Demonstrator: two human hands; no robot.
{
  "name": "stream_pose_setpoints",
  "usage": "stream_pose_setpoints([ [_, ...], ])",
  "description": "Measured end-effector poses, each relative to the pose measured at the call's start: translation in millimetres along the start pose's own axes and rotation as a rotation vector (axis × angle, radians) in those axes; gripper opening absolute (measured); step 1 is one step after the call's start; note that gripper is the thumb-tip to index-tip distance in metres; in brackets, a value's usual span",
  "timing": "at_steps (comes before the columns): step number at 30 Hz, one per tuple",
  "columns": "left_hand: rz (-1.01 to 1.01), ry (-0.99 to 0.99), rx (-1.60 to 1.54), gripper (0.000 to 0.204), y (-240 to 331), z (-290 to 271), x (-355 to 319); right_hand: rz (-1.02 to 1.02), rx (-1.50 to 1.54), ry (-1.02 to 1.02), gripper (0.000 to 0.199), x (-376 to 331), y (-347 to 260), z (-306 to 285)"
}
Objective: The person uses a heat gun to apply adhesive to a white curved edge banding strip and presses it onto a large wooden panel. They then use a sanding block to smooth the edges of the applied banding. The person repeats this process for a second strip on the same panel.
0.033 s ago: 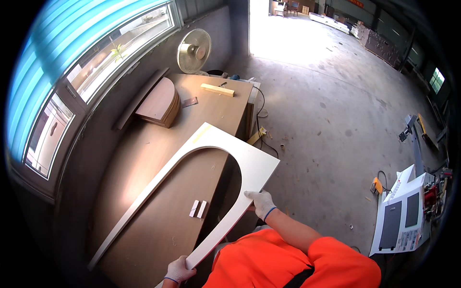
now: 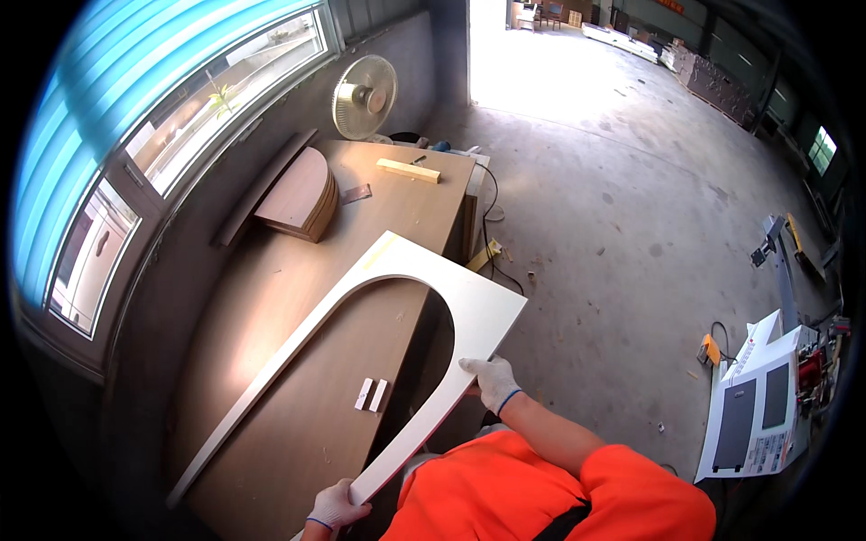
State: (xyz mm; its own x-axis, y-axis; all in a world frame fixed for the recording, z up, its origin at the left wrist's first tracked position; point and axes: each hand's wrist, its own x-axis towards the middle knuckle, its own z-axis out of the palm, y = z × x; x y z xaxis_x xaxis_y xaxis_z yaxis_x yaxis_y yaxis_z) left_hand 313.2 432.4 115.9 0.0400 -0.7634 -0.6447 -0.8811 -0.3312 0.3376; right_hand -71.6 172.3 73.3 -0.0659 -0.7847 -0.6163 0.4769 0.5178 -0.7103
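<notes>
A large white arch-shaped panel [image 2: 397, 261] lies across a brown workbench [image 2: 271, 298], its closed end pointing away from me and its right leg hanging past the bench edge. My left hand [image 2: 336, 505], in a white glove, grips the near end of that right leg. My right hand [image 2: 492, 380], also gloved, holds the panel's outer right edge further up. The panel's left leg rests on the bench top and runs toward the near left corner.
Two small white blocks [image 2: 372, 394] lie on the bench inside the arch. A stack of half-round wooden boards [image 2: 302, 194], a wooden strip [image 2: 409, 169] and a fan [image 2: 363, 97] stand at the far end. A white machine console [image 2: 753, 415] is at the right on the concrete floor; windows line the left wall.
</notes>
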Motion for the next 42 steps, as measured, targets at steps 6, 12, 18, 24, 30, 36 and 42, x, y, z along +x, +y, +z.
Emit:
stream_pose_setpoints([
  [6, 0.041, -0.121, 0.007, 0.086, 82.4, -69.9, 21.0, -0.076, 0.019, 0.002, 0.034, 15.1, -64.5, 3.3],
  [12, 0.057, -0.063, 0.075, 0.08, 78.7, -56.3, 69.5, -0.116, -0.028, -0.025, 0.029, 77.1, -43.8, 7.1],
  [18, 0.044, 0.026, 0.139, 0.066, 22.1, -15.9, 108.1, 0.158, -0.145, -0.045, 0.028, 99.8, 23.4, -6.7],
  [24, 0.104, 0.128, 0.276, 0.052, -19.2, 9.8, 121.8, 0.247, -0.129, -0.008, 0.022, 60.1, 37.3, -40.6],
  [30, 0.324, 0.293, 0.24, 0.054, 6.0, 14.5, 164.3, 0.168, 0.065, -0.087, 0.012, -1.2, 89.8, -86.5],
  [36, 0.589, 0.376, 0.227, 0.056, 84.6, 25.4, 198.1, -0.056, 0.083, 0.377, 0.007, -89.2, 104.2, -268.3],
  [42, 0.518, -0.117, 0.298, 0.06, 238.0, 128.4, 215.6, -0.101, 0.173, 0.694, 0.011, -204.5, 165.8, -470.9],
])
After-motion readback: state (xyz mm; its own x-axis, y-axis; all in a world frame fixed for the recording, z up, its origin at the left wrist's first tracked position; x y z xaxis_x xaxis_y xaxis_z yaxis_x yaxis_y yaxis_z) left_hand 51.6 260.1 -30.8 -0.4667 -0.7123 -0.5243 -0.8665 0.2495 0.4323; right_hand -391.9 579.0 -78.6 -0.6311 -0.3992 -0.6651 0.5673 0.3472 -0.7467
